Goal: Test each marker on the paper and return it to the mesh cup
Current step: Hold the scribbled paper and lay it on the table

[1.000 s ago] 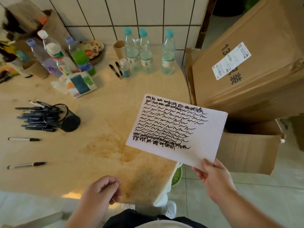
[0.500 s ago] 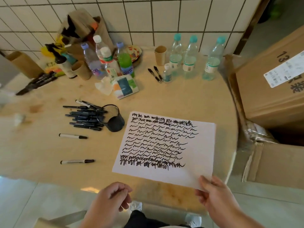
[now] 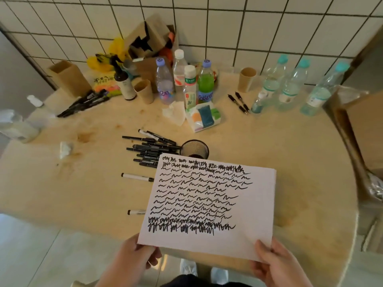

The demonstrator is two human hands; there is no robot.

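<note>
Both hands hold the paper (image 3: 209,206) above the table (image 3: 290,162) edge: the left hand (image 3: 132,259) pinches its near left corner, the right hand (image 3: 275,264) its near right corner. Black scribbles cover it, none readable. Beyond, the mesh cup (image 3: 194,149) lies tipped beside spilled markers (image 3: 151,150). Bottle (image 3: 205,83) labels are blurred.

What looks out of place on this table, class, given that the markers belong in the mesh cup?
The mesh cup lies tipped on its side, with a pile of markers spilled beside its mouth. Two more markers lie loose nearer the paper.
</note>
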